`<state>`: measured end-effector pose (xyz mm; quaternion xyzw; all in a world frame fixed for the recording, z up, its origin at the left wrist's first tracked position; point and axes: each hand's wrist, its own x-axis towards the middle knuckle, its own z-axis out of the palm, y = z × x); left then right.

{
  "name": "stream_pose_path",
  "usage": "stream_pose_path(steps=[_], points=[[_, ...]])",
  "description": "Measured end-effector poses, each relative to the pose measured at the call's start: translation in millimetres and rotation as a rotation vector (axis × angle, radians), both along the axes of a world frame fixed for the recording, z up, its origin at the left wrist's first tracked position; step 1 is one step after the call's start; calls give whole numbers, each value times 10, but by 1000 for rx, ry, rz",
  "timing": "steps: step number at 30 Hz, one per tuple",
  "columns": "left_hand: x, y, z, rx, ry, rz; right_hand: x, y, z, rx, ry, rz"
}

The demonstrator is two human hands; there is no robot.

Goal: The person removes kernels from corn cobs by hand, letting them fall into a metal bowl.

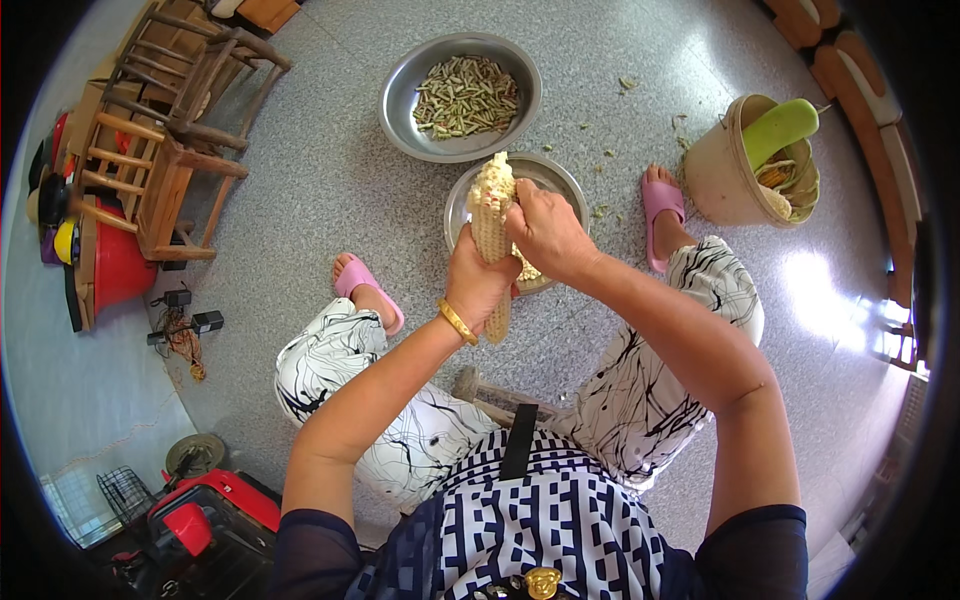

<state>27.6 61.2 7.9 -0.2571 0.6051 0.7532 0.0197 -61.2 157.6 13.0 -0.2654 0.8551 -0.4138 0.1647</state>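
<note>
My left hand, with a gold bangle at its wrist, is closed round the lower part of a pale corn cob. The cob is held upright; kernels remain near its top, while the lower part looks bare. My right hand presses its curled fingers against the cob's upper right side; whether it holds any kernels is hidden. Below both hands, a round metal bowl on the floor has pale loose kernels in it. Beyond it stands a larger metal basin with many short cut green bean pieces.
At the right, a plastic bucket holds a long green gourd and corn cobs or husks. Green scraps lie on the speckled floor. Wooden chairs and a red tub stand at left. Power adapters with tangled cords lie near the wall.
</note>
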Motion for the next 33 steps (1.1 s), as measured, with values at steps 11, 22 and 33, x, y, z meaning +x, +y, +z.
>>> stream_pose_path(steps=[11,22,33], points=[[-42,-82,46,31,18,-2,-65,-5,-4,-182,-142,-44],[-52,-90,29,-139,25,17,-100,15,45,-208,-124,44],[-42,-49,71,-155,29,-23,-85,-11,-2,-115,161,-101]])
